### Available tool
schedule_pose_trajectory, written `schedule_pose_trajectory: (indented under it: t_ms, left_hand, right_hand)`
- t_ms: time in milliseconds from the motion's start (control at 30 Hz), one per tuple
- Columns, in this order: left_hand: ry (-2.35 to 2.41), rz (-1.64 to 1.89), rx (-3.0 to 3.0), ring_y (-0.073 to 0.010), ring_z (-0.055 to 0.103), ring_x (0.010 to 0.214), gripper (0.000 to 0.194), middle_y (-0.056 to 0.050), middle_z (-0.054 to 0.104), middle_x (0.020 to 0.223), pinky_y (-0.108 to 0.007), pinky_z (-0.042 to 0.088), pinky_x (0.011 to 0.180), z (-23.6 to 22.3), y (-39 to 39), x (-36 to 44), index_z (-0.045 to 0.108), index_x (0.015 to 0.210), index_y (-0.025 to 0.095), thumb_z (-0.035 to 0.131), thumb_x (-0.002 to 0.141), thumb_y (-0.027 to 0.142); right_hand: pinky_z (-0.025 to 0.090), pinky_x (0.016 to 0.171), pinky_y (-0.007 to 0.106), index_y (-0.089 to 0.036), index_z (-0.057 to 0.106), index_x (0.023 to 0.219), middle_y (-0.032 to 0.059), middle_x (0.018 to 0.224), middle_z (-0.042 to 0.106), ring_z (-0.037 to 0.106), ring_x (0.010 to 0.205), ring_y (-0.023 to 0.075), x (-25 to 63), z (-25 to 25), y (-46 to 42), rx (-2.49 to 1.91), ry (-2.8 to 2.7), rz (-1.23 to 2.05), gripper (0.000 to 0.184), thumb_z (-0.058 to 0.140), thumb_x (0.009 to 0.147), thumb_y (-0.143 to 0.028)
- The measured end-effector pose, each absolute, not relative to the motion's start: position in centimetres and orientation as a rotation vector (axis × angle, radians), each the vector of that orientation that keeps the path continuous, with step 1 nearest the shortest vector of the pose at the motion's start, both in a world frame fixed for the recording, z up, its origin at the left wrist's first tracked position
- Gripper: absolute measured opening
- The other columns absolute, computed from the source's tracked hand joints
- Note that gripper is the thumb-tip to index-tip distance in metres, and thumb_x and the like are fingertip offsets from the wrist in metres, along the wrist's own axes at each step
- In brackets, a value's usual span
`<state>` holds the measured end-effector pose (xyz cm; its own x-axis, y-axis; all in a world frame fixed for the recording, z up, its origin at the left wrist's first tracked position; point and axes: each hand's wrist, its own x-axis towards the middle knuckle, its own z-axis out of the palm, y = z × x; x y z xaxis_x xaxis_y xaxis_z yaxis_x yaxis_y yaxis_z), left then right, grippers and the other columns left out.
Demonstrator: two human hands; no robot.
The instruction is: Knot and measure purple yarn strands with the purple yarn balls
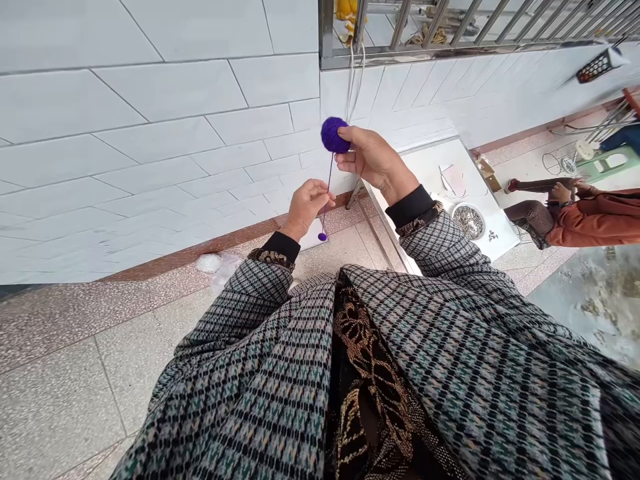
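Observation:
My right hand (pixel 374 160) grips a purple ball of yarn (pixel 333 135) between thumb and fingers, up in front of the tiled wall. From the ball a thin purple strand (pixel 331 169) runs down to my left hand (pixel 307 205), whose fingers are closed around it in a pinch. Below the left hand, a much smaller purple clump of yarn (pixel 322 237) shows at the lower end of the strand. Behind it lies a white flat thing (pixel 313 239); I cannot tell whether the clump hangs free or touches it.
Right of my hands stands a white table (pixel 495 223) bearing a round dish (pixel 469 221) of small dark bits and a pale pink sheet (pixel 454 180). Beyond it sits a person in an orange-brown top (pixel 595 217). Metal window bars (pixel 440 23) line the wall above. Clear plastic (pixel 225 267) lies at the wall's foot.

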<state>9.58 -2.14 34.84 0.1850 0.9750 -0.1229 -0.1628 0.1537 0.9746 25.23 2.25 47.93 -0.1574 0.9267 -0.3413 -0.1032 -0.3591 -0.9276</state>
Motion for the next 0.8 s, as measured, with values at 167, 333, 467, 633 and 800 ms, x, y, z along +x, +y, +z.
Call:
schedule_pose_trajectory:
  t_ms: [167,333,467,633,800]
  left_hand:
    - [0.954,0.916,1.246,-0.0165,0.067,0.061,0.012,-0.002,0.070,0.065,-0.032,0.055,0.068,36.0,-2.3,8.4,0.069,0.080,0.020,0.079,0.081,0.027]
    - [0.870,0.784,1.402,-0.0176,0.069,0.070,0.014,-0.004,0.072,0.073,-0.034,0.057,0.078,37.4,-1.1,6.0,0.074,0.077,0.017,0.084,0.080,0.026]
    - [0.798,0.739,1.416,-0.0166,0.066,0.073,0.014,-0.002,0.070,0.074,-0.034,0.056,0.080,36.9,0.0,5.0,0.074,0.078,0.015,0.085,0.079,0.024]
    - [0.757,0.996,1.213,-0.0163,0.069,0.082,0.023,-0.001,0.070,0.083,-0.032,0.059,0.084,35.0,0.0,5.3,0.072,0.086,0.018,0.091,0.081,0.031]
    - [0.784,1.031,1.207,-0.0215,0.075,0.093,0.026,-0.004,0.078,0.091,-0.041,0.061,0.097,34.0,-1.1,5.7,0.077,0.084,0.020,0.092,0.081,0.041]
  right_hand:
    - [0.051,0.070,0.026,-0.021,0.048,0.104,0.0009,0.090,0.060,0.061,0.077,0.0145,26.1,44.5,3.8,-1.483,-1.418,1.250,0.025,0.072,0.097,-0.021]
    - [0.046,0.063,0.026,-0.017,0.057,0.101,0.0026,0.083,0.063,0.060,0.074,0.0166,27.7,42.8,2.8,-1.694,-2.145,1.462,0.029,0.077,0.082,-0.007]
    - [0.051,0.066,0.021,-0.013,0.064,0.104,0.0008,0.082,0.066,0.062,0.070,0.0113,29.2,41.2,2.1,-1.051,-2.081,2.165,0.022,0.076,0.087,-0.016]
    - [0.057,0.068,0.020,-0.013,0.061,0.115,0.0020,0.094,0.070,0.067,0.072,0.0094,29.6,39.3,2.0,-0.548,-1.551,2.279,0.045,0.086,0.089,-0.040]
    - [0.059,0.074,0.021,-0.014,0.056,0.121,0.0021,0.095,0.071,0.070,0.075,0.0106,28.1,41.5,0.7,-0.608,-1.411,2.128,0.060,0.090,0.088,-0.050]
